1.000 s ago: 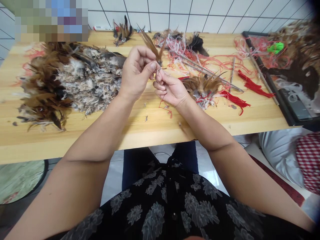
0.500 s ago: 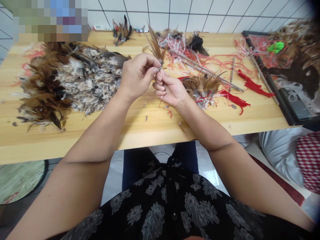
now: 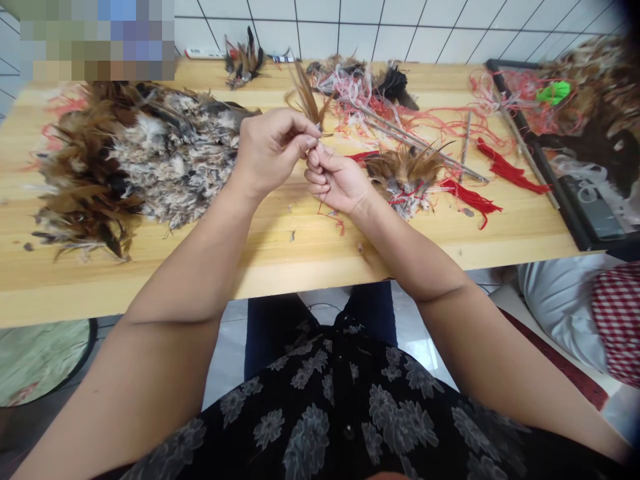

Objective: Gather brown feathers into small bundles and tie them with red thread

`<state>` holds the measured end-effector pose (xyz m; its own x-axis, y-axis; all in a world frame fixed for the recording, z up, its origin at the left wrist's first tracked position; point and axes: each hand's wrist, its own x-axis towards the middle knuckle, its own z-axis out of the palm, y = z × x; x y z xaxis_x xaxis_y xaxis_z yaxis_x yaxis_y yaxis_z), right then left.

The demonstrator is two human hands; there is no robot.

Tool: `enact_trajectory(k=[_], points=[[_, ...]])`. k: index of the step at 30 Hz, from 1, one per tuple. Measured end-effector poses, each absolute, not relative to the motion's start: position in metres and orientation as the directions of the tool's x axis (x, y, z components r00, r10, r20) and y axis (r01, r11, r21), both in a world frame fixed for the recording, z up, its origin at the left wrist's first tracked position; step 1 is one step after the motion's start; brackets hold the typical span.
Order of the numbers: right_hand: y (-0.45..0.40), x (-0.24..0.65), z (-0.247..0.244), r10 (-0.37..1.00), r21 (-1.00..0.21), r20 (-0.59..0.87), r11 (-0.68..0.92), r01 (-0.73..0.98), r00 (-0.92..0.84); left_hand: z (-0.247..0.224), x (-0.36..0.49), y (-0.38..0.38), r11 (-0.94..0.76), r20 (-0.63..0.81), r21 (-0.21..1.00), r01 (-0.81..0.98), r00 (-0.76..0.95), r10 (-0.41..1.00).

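Brown feathers (image 3: 309,100) stick up from the pinched fingers of my left hand (image 3: 275,150), above the middle of the table. My right hand (image 3: 340,179) is closed at the same spot, its fingertips against my left fingertips; what they pinch is too small to make out. A thin red thread (image 3: 333,217) shows below my right hand. Left of my hands lies a big pile of grey, white and brown feathers (image 3: 175,160). Just right of them is a brown feather bundle (image 3: 407,173) with red thread round its base.
Thin rods (image 3: 420,143), red yarn tassels (image 3: 510,170) and tangled pink strings (image 3: 365,93) lie to the right. A black-edged tray (image 3: 565,193) holds more feathers. A small dark feather bunch (image 3: 243,60) and a marker (image 3: 205,53) lie near the tiled wall.
The feathers between my fingers have shifted slightly, and my left hand has moved a little to the left. Both hands keep their fingers closed.
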<state>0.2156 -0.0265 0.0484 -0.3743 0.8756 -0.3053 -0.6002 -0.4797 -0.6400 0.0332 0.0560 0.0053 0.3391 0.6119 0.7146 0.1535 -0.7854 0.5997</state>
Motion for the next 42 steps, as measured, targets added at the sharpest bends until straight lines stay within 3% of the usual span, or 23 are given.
enact_trajectory(k=[18,25,32,42], points=[[-0.024,0.213,0.05,0.878,-0.618,-0.332,-0.479,-0.623,-0.345,-0.003,0.029,0.078,-0.796,0.756,0.598,-0.098,0.399,0.519],[-0.022,0.214,0.046,0.883,-0.613,-0.332,-0.47,-0.635,-0.333,0.007,0.023,0.071,-0.747,0.699,0.658,-0.092,0.442,0.562],[-0.021,0.217,0.044,0.889,-0.636,-0.3,-0.457,-0.622,-0.346,0.0,0.024,0.08,-0.808,0.739,0.589,-0.037,0.43,0.519],[-0.022,0.216,0.046,0.884,-0.6,-0.303,-0.467,-0.65,-0.355,0.011,0.026,0.064,-0.737,0.68,0.673,-0.059,0.44,0.586]])
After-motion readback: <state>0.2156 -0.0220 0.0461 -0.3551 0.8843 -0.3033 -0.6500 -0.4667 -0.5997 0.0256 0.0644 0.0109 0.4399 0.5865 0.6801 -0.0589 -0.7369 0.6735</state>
